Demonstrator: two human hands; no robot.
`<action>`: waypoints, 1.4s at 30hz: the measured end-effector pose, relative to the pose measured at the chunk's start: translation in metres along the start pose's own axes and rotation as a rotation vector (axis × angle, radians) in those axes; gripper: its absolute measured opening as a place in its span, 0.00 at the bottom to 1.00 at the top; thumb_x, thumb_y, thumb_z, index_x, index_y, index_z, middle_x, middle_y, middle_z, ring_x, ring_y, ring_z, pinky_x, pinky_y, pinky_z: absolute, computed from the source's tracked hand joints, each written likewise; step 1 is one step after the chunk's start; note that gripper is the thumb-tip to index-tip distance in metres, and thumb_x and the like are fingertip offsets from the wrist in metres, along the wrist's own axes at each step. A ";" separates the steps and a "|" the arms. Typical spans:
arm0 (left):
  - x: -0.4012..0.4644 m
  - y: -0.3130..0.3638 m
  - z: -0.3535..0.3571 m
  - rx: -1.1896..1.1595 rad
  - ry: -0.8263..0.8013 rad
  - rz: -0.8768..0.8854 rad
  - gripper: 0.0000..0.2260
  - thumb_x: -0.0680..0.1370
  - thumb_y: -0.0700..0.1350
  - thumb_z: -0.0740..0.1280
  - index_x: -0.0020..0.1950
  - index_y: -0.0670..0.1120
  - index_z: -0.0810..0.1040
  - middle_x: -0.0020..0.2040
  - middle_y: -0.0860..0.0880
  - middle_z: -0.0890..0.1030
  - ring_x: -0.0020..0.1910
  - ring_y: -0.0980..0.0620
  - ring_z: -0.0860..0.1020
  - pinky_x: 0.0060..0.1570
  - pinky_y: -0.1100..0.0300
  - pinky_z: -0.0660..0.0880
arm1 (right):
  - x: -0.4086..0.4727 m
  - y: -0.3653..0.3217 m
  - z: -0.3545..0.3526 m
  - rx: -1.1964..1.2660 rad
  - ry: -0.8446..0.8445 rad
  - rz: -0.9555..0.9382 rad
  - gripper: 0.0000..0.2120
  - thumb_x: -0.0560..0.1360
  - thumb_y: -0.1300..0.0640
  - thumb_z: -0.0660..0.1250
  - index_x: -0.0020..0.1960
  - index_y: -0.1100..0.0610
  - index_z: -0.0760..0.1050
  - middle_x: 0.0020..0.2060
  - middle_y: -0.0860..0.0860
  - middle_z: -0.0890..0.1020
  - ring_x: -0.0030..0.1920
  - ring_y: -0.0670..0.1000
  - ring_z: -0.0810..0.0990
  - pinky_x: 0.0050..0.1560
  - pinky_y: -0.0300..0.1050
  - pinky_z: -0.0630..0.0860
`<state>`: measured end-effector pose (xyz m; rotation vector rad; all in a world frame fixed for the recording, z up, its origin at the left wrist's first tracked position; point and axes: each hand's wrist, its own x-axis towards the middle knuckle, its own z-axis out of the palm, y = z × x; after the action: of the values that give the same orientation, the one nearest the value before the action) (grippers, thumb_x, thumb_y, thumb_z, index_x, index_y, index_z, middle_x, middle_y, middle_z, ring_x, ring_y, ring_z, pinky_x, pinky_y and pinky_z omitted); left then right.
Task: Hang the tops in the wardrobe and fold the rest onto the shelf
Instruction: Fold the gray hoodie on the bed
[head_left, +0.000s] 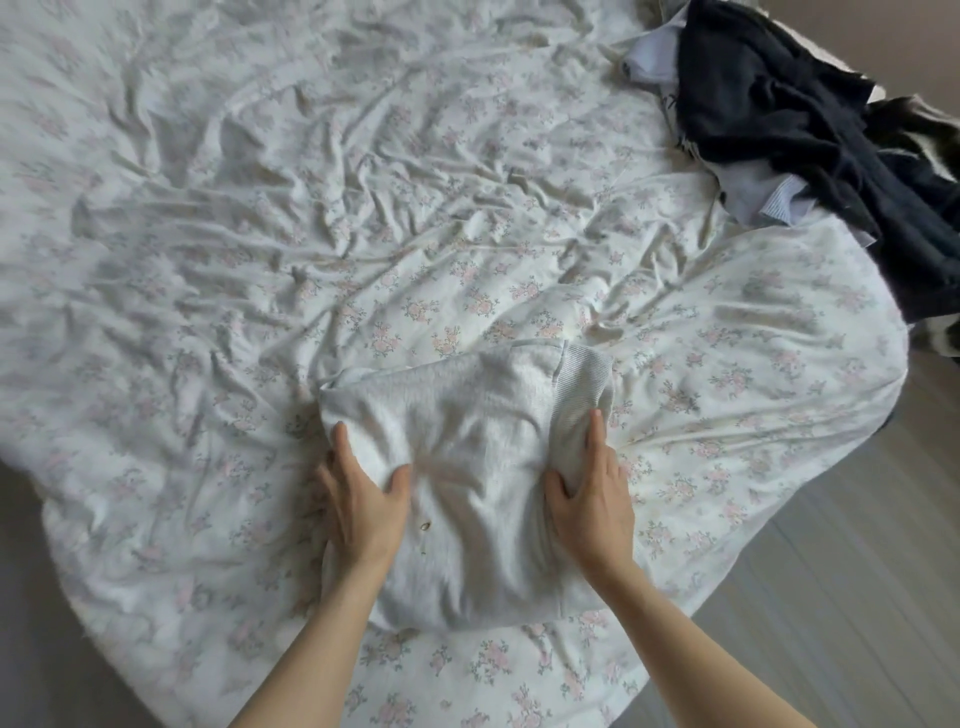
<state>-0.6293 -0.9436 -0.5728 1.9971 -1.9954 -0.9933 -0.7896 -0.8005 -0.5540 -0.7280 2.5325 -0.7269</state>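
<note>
From my remote seat, the head camera looks down on a folded pale grey knit garment with a ribbed band (467, 467) lying near the front edge of a bed covered in a rumpled white sheet printed with small pink flowers (260, 234). The left hand (361, 499) grasps the garment's left side, thumb pressed into the top of the fabric and fingers running along and partly under its edge. The right hand (592, 499) grasps the right side the same way, thumb on top, fingers laid along the ribbed band, which bunches up between thumb and forefinger. Both bare forearms reach in from the bottom of the picture. The cloth puckers between the two thumbs. I cannot tell whether the garment is lifted off the sheet or resting on it. At the far right corner of the bed sits a loose heap of dark navy clothing (831, 130) with a crumpled light blue striped shirt (779, 202) tucked under it, well apart from the hands. Pale wood-look flooring (857, 545) shows at lower right.
</note>
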 end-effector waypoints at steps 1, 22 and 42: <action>0.000 0.002 -0.001 -0.099 0.007 -0.078 0.39 0.74 0.49 0.70 0.77 0.51 0.48 0.74 0.41 0.58 0.70 0.39 0.62 0.61 0.46 0.67 | 0.000 0.002 -0.002 0.046 0.004 0.035 0.41 0.75 0.51 0.66 0.77 0.49 0.41 0.61 0.54 0.72 0.56 0.56 0.72 0.45 0.46 0.70; -0.034 0.035 -0.012 0.304 0.143 0.051 0.13 0.79 0.46 0.64 0.49 0.35 0.73 0.46 0.35 0.78 0.45 0.37 0.77 0.46 0.46 0.69 | 0.022 -0.003 -0.012 0.249 -0.110 0.481 0.13 0.74 0.50 0.62 0.50 0.58 0.65 0.48 0.58 0.74 0.49 0.60 0.74 0.54 0.57 0.73; -0.048 0.023 0.007 0.355 0.105 0.144 0.24 0.77 0.38 0.65 0.71 0.35 0.65 0.48 0.33 0.74 0.43 0.35 0.74 0.41 0.43 0.71 | -0.001 -0.024 0.006 -0.037 0.005 0.169 0.31 0.80 0.46 0.52 0.76 0.47 0.38 0.52 0.58 0.74 0.48 0.59 0.75 0.42 0.49 0.66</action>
<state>-0.6469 -0.8988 -0.5491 1.9787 -2.3477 -0.5204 -0.7770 -0.8194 -0.5443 -0.5164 2.5801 -0.6264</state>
